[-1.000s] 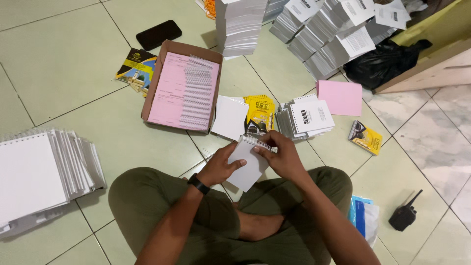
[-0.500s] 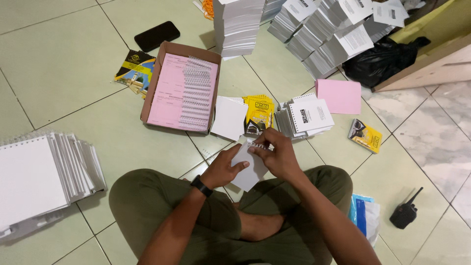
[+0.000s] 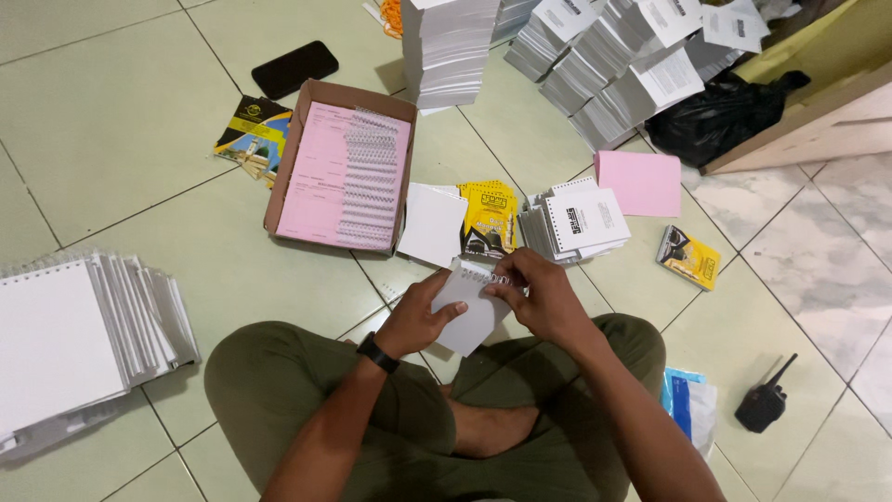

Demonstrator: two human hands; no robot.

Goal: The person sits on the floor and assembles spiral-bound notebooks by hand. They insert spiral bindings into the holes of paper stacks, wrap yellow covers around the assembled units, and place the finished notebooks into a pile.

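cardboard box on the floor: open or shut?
Open. The cardboard box has no lid on; pink sheets and a row of white binding combs lie exposed inside.

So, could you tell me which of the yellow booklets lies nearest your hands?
The yellow booklet just beyond both hands, between white sheets and punched pads; the others lie farther off.

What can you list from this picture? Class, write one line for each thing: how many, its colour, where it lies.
small booklet: one, white, wire-bound top edge, held in both hands over the lap
cardboard box: one, brown, on the floor ahead, holding pink sheets and wire binding coils
phone: one, black, beyond the box
yellow covers: small pile, ahead of the hands
bound white booklets: fanned row, far left
tall paper stack: one, white, top centre
pink sheet: one, right of centre
black bag: one, upper right
walkie-talkie: one, black, lower right
left hand: grips the booklet's left side
right hand: fingers at the wire
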